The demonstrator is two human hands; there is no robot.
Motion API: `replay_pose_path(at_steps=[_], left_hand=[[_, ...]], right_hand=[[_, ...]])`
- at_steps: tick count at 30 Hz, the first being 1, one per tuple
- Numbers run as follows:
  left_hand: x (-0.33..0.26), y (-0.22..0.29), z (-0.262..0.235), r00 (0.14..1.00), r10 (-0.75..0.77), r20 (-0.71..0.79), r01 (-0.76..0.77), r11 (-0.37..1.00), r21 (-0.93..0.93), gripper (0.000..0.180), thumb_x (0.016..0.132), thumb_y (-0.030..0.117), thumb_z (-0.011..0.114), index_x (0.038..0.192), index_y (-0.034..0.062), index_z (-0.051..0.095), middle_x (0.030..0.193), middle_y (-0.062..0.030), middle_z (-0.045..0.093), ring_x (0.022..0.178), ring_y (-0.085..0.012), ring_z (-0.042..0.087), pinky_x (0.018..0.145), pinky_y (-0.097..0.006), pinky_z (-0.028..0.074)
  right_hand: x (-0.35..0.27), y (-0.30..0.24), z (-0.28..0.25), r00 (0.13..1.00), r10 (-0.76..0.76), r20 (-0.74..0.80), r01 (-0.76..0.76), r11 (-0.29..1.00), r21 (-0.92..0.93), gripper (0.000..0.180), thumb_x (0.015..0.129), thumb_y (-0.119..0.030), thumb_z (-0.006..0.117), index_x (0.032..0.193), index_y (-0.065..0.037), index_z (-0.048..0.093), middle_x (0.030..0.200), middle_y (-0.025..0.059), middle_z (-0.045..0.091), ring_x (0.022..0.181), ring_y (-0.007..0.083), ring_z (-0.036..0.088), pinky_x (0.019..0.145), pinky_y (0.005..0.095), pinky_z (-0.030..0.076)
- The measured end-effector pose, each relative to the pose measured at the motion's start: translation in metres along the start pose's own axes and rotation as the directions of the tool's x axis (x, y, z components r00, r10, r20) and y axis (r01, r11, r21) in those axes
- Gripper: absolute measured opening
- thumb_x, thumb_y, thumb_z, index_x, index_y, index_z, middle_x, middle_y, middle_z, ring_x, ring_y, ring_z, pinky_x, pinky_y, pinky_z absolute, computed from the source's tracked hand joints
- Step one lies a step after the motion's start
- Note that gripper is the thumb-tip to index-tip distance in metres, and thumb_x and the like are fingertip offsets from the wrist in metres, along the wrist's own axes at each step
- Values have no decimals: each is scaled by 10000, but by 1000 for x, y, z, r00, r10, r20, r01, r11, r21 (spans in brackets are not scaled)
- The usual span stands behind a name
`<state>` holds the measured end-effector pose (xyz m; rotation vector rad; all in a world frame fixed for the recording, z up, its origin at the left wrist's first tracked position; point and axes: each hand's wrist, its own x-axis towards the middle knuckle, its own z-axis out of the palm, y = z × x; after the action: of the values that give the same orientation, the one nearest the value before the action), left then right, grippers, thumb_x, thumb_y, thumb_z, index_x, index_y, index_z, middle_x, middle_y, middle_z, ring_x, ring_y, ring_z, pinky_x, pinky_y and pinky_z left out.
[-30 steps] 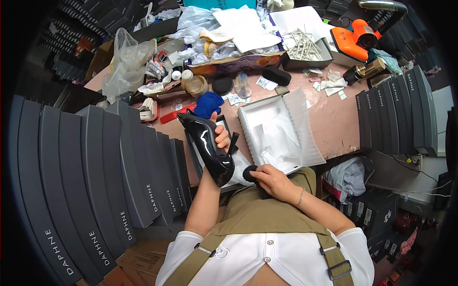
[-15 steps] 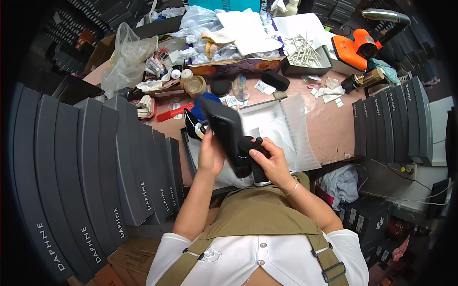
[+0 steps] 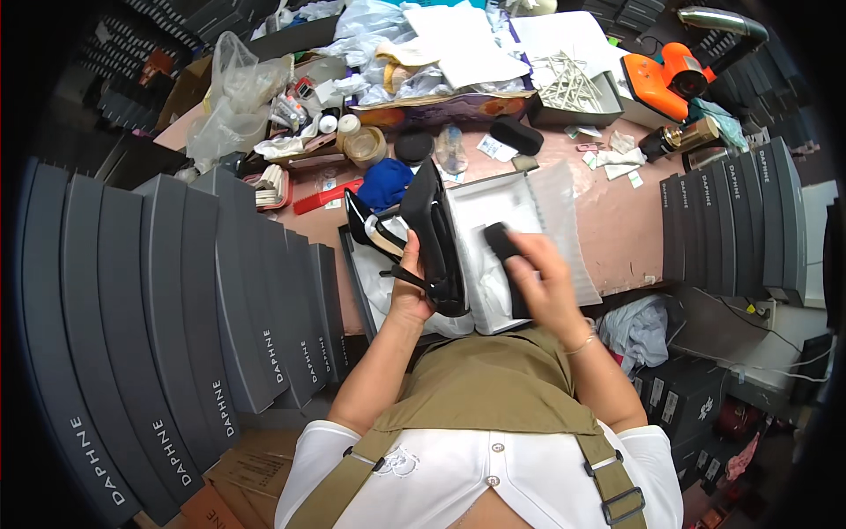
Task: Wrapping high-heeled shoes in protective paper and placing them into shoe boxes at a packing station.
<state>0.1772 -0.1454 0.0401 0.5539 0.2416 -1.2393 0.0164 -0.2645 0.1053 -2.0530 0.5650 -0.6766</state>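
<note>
Black high-heeled shoe, glossy, held upright with thin heel pointing left, above open shoe box lined with white paper. Small black pad, gripped over the box's paper.

Black shoes, white paper, pink table

You hold a glossy black high-heeled shoe with a pale beige lining; a second black shoe lies on white tissue paper. The tabletop is pinkish, the stacked boxes dark grey with white lettering, the tool orange, the cloth blue.
</note>
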Motion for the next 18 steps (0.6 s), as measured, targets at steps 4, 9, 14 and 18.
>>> replay_pose_path(at_steps=[4,9,14,18], left_hand=[[18,-9,-43,996,50,79,-61,987,146,526,858,484,635,1163,62,569,1077,-79,652,906,-199,663,791,-333,560],[14,6,-32,958,50,281,-25,996,-91,823,818,662,554,1448,183,325,835,-22,523,610,-109,378,564,-253,342],[5,6,-32,886,-33,463,104,986,-129,871,798,688,552,1449,170,294,890,-68,567,626,-141,473,585,-280,433],[3,-13,-28,786,-36,617,217,951,-221,856,815,704,500,1426,127,340,1063,-119,583,774,-202,554,685,-318,483]], right_hand=[[-19,-18,56,944,-259,205,292,944,-152,381,747,11,593,1124,-40,603,966,132,536,868,315,519,767,371,463],[-62,-11,53,808,-283,517,120,938,325,379,772,45,618,1144,-31,624,989,112,565,891,267,572,776,334,481],[-26,-39,22,970,-192,151,167,972,166,396,738,28,678,1124,-51,644,970,89,585,815,249,581,712,326,498],[-16,-37,39,850,-505,152,517,855,-46,393,695,-47,679,1086,-80,656,938,49,582,776,214,550,665,333,454]])
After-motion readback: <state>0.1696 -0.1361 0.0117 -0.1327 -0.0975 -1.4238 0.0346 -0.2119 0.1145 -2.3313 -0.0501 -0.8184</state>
